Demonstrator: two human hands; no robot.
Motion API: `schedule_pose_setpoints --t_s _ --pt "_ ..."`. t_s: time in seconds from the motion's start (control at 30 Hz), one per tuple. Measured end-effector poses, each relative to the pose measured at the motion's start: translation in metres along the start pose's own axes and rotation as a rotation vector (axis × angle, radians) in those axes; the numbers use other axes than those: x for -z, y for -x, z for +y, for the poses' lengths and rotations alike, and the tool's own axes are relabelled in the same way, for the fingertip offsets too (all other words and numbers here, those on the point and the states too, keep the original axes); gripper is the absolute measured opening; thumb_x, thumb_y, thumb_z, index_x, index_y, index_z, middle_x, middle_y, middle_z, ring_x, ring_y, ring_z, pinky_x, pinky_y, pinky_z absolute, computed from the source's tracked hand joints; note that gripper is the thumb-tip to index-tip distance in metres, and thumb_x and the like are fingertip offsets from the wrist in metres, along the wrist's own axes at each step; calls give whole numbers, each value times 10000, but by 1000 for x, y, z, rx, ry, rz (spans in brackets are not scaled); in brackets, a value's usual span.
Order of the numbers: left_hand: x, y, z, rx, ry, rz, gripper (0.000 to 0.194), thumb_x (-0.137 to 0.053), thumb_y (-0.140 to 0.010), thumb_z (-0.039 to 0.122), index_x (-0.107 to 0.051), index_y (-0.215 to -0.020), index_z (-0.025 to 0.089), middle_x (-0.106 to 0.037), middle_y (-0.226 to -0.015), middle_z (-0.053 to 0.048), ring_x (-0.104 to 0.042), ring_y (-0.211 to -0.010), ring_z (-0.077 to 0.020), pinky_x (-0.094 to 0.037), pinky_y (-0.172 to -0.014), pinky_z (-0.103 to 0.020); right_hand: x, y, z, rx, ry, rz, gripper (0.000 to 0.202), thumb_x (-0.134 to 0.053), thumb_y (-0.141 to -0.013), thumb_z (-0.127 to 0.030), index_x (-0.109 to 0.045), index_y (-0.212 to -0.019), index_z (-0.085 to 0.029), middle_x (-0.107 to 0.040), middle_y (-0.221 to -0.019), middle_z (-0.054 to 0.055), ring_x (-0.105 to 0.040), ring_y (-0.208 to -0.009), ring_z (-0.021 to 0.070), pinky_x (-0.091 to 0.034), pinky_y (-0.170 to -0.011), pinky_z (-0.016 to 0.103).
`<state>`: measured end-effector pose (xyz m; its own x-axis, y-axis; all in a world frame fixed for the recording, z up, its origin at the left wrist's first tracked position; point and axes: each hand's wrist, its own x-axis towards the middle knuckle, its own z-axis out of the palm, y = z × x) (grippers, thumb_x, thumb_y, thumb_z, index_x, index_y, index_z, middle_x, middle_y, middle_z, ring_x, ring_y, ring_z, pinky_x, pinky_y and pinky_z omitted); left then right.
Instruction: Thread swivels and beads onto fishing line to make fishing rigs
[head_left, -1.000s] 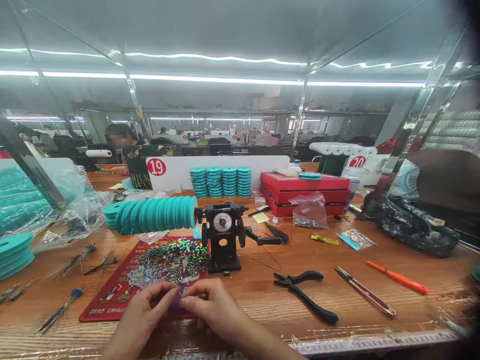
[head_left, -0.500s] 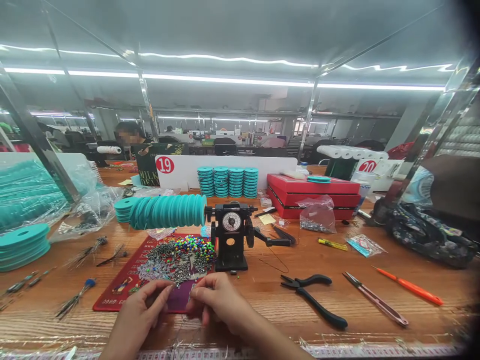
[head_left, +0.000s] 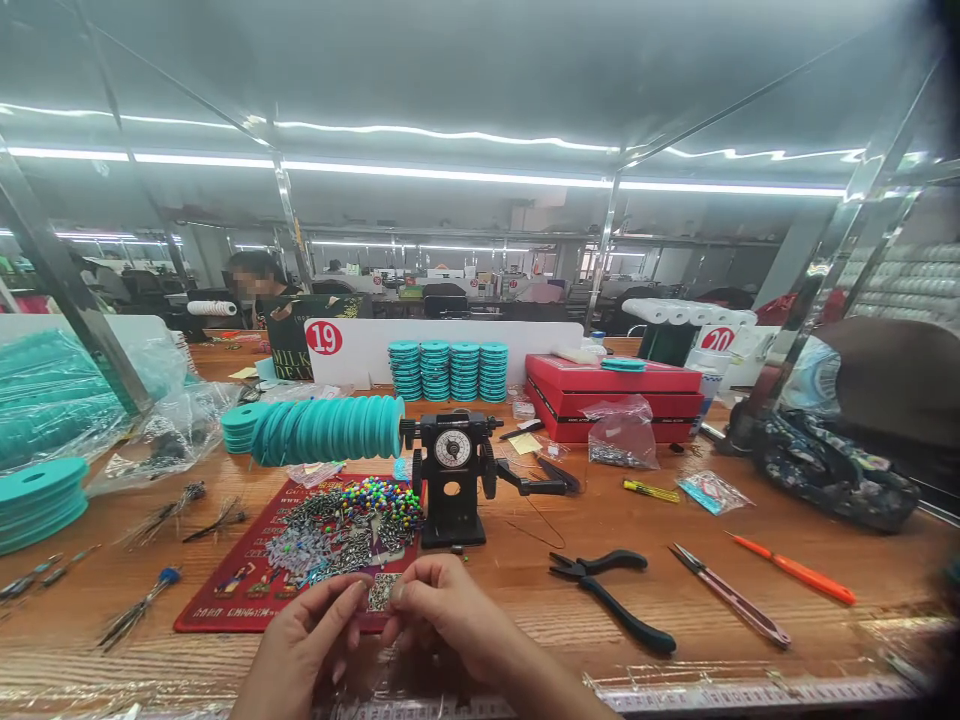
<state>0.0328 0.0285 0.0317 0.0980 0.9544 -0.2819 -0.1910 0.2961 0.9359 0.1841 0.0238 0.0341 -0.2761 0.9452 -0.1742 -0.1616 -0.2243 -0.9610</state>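
At the bottom centre, my left hand (head_left: 319,635) has its thumb and forefinger pinched together; what lies between them is too small to make out. Close on its right, my right hand (head_left: 442,605) is pinched in the same way, its held item also unclear. Both hands are over the near edge of a red mat (head_left: 217,590). Heaped on the mat are colourful beads (head_left: 382,497), metal swivels (head_left: 356,540) and small clear pieces (head_left: 296,550). Behind my right hand stands a black winding machine (head_left: 453,490) with a dial, bearing a row of teal spools (head_left: 330,430).
Black pliers (head_left: 615,600), pink-handled scissors (head_left: 735,598) and an orange tool (head_left: 795,570) lie at the right. Farther back are a red box (head_left: 615,405) and stacked teal spools (head_left: 448,372). Wire bundles (head_left: 142,610) lie left of the mat. Across the partition, a person (head_left: 255,275) is seen.
The view has shifted slightly, so the scene sits a little farther left and lower. My hands remain pinched and close together, and a patterned square on the mat now shows between them.
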Motion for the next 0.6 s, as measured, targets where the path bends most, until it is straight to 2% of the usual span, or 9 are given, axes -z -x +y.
schedule_pose_setpoints --t_s 0.1,0.23,0.43,0.6 --pt "-1 -1 0 17 174 39 430 -805 -417 391 -662 -739 145 -563 -487 49 -435 -425 -59 -336 -365 -152 0 1 -1 20 15 68 106 -539 -615 -230 -536 -611 -124 -577 -539 7 -461 -440 65 -305 -450 178" --pt "-1 -2 -2 58 263 53 456 -844 -346 301 -683 -740 139 -634 -621 10 -516 -520 -80 -433 -455 -169 -3 2 -2 51 106 104 79 -512 -605 -202 -530 -588 -127 -537 -501 -7 -432 -430 74 -275 -430 185" --pt "-1 0 -2 103 292 98 491 -855 -323 240 -676 -769 143 -661 -675 -2 -547 -555 -90 -448 -457 -163 -7 1 4 238 198 151 95 -529 -644 -181 -593 -615 -116 -513 -563 -17 -418 -532 81 -316 -515 191" --pt "6 -8 -9 57 274 60 524 -847 -373 257 -622 -840 180 -652 -658 22 -557 -549 -94 -462 -481 -179 -7 0 11 223 425 237 117 -496 -647 -144 -610 -623 -128 -459 -498 -35 -371 -474 76 -250 -439 186"
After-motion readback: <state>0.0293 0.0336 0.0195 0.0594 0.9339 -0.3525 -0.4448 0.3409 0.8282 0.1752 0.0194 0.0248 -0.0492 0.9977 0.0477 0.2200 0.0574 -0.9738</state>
